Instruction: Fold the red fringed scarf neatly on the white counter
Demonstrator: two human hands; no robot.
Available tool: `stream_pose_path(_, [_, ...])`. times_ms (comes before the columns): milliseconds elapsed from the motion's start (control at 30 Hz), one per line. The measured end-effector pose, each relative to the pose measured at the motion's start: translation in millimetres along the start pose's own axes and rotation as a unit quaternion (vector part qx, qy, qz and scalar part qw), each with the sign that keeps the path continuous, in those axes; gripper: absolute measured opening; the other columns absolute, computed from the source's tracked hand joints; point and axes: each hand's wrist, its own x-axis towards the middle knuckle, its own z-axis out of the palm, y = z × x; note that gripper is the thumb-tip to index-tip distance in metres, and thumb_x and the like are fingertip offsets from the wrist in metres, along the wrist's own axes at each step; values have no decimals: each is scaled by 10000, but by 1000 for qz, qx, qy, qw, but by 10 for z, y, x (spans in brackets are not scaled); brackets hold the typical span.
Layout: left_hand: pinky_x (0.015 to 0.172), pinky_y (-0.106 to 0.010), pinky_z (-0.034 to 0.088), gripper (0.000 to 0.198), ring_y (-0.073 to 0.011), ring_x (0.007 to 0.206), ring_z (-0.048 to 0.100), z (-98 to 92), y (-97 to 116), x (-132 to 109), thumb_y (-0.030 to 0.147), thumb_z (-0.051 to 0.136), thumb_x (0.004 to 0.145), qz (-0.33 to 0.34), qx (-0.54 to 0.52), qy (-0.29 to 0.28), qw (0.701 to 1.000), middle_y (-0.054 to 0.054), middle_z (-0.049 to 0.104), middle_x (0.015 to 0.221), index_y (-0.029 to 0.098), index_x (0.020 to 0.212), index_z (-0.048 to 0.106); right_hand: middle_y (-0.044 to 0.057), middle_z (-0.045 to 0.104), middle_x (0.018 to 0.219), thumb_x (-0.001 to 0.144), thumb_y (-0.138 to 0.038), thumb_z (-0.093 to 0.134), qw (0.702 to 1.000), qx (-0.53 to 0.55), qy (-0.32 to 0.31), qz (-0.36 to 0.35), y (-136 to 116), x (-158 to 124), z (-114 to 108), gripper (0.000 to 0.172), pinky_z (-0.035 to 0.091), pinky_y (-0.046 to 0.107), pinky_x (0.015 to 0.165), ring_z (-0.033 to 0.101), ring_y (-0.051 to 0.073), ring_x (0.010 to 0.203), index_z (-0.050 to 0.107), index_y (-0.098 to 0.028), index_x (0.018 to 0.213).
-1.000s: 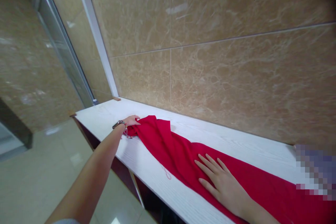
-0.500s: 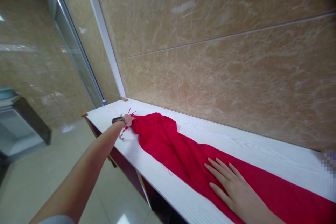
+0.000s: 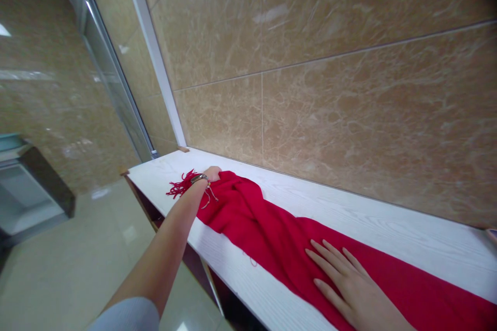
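A red scarf (image 3: pixel 267 232) with a fringe (image 3: pixel 179 185) at its far left end lies lengthwise along a white wood-grain tabletop (image 3: pixel 229 253), with folds and wrinkles in its left half. My left hand (image 3: pixel 212 172), with a watch and a string bracelet at the wrist, is closed on the scarf's back edge near the fringe; its fingertips are hidden. Flat on the nearer part of the scarf rests my right hand (image 3: pixel 349 282), fingers spread and pointing up and left.
A tan marble-tiled wall (image 3: pixel 330 129) runs along the table's back edge. Open compartments show under the tabletop's front. At far left stands a dark-sided cabinet (image 3: pixel 48 181) with a teal basin (image 3: pixel 11 141) on it. A partly seen object (image 3: pixel 492 234) is at the right edge.
My left hand has moved right, from the scarf's fringed end to its back edge. The fringe now lies spread on the tabletop at left. My right hand stays nearly in place.
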Motion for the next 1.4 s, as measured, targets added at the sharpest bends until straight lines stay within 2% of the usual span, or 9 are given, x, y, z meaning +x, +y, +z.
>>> stream_pose_path(167, [916,-456,394,294,-250,1128,448,-456,-279,92,223,401,935,-93,51,147,983,-130,484,1225,110,1194,485,12,397,1381,870,-404,399,1000,-9,-1,-14,41,-15,32,455,356,519,1016,382,269,1260,433,-318,1315])
stream_pose_path(233, [973,-475,307,326,-267,1201,350,-580,-357,124,105,291,935,-83,76,155,982,-141,483,1240,71,1189,492,10,397,1382,867,-442,402,1000,-9,0,-14,37,-16,31,467,351,524,1019,378,272,1263,430,-318,1317])
stream_pose_path(500, [989,-374,334,421,-251,1191,408,-428,-271,-8,20,454,698,125,137,-51,981,-89,531,1259,145,1061,627,16,425,1370,872,-500,385,1000,-6,0,0,-16,-15,-4,475,326,527,1033,377,269,1266,449,-315,1305])
stream_pose_path(633, [1048,-346,254,638,-193,1267,343,-178,50,-293,-25,433,648,328,152,-184,914,-12,481,1328,245,1218,523,23,437,1366,879,-496,375,1000,-3,-7,-2,-46,-20,-56,473,323,529,1033,368,268,1272,454,-306,1305])
stream_pose_path(767, [979,-333,312,433,-188,1013,548,-66,299,-431,18,459,700,426,196,-253,846,-42,642,1034,230,1053,595,40,428,1376,890,-489,350,1000,-6,-17,2,-79,-16,-115,482,291,528,1049,354,262,1282,458,-275,1309])
stream_pose_path(933, [811,-329,392,287,-223,897,575,-279,40,-483,32,410,759,399,255,-195,859,-110,626,963,165,913,611,52,414,1388,901,-469,328,999,-15,-35,4,-92,-19,-154,486,267,508,1063,330,249,1298,461,-243,1311])
stream_pose_path(1133, [714,-307,407,367,-198,778,600,-245,-346,-961,-6,386,777,344,324,-201,858,-99,637,881,160,1030,592,69,422,1384,898,-471,338,1000,-7,-21,-1,-71,-29,-139,490,265,514,1059,335,249,1296,465,-232,1306])
stream_pose_path(1267, [699,-306,417,224,-208,800,594,-230,-325,-1048,65,459,800,336,333,-179,862,-100,632,862,147,933,620,68,425,1383,901,-473,329,1000,-4,-24,-8,-54,-22,-127,488,274,516,1054,339,247,1294,467,-234,1304])
stream_pose_path(1400, [861,-317,380,190,-205,1003,533,-234,-179,-1021,96,467,841,410,288,-123,857,-97,601,1053,167,922,624,71,420,1386,903,-469,332,1000,-5,-28,-10,-54,-15,-137,488,278,516,1053,344,247,1291,462,-230,1307])
